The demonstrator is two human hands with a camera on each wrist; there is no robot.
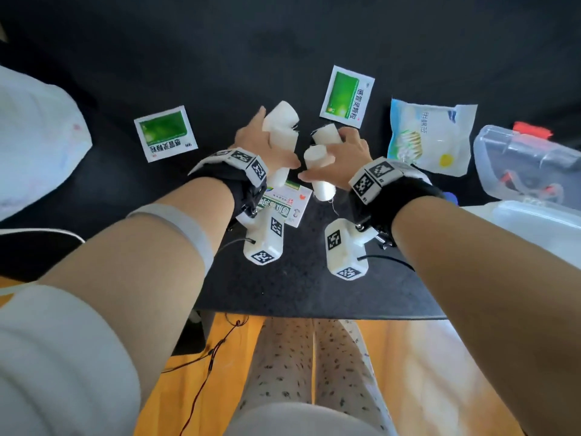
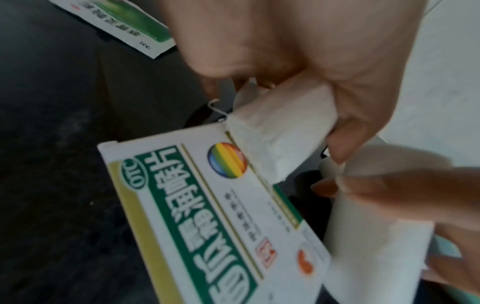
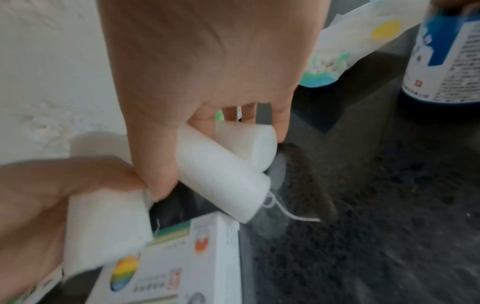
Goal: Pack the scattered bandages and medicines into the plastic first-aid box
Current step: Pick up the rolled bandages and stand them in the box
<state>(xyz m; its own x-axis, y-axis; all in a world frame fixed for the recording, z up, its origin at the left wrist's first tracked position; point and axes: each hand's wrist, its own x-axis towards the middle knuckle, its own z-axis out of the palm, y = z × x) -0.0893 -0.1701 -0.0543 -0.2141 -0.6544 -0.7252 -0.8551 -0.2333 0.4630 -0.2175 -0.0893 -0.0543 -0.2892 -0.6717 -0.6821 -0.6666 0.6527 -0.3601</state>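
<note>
Both hands meet over the middle of the black table. My left hand [image 1: 265,144] grips white bandage rolls [image 1: 281,121]; one roll [image 2: 280,131] sits under its curled fingers in the left wrist view. My right hand [image 1: 345,154] holds more white rolls [image 1: 316,157], two of them [image 3: 223,176] crossed under its fingers. A green and white medicine box [image 1: 287,201] lies flat just below both hands. Two green sachets [image 1: 166,132] [image 1: 347,96] lie further back. The clear plastic first-aid box [image 1: 528,165] with red latches stands open at the far right.
A bag of cotton swabs [image 1: 430,136] lies between the right hand and the first-aid box. A blue-labelled bottle [image 3: 446,61] stands by my right wrist. A white plastic bag [image 1: 34,143] fills the left side. The table's front edge [image 1: 314,316] runs above my knees.
</note>
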